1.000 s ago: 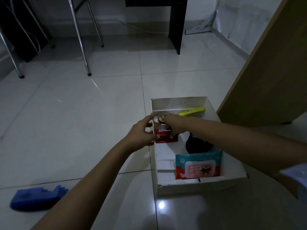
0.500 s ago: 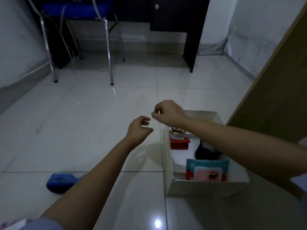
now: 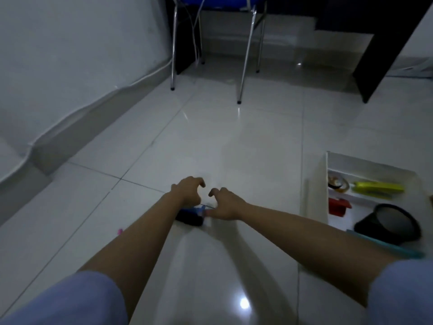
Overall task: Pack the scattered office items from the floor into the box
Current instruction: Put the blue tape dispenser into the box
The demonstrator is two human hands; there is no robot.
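Note:
A white box [image 3: 314,195] stands on the floor at the right. Inside it lie a tape roll [image 3: 337,182], a yellow-green stapler [image 3: 378,188], a red item [image 3: 338,205], a black mesh cup [image 3: 389,225] and the teal edge of a wipes pack [image 3: 386,245]. A blue object [image 3: 191,215] lies on the tiles left of the box, mostly hidden under my hands. My left hand [image 3: 188,190] and my right hand [image 3: 223,202] hover over it with curled, parted fingers, holding nothing.
A small pink bit [image 3: 120,231] lies on the floor at the left. Chrome chair legs [image 3: 244,55] with cables stand at the back, a dark desk panel [image 3: 384,50] at the back right. A wall with a grey skirting [image 3: 77,120] runs along the left.
My view has swung left, so the box now sits at the right. Both hands have left the box, empty, and moved down over the blue object on the floor.

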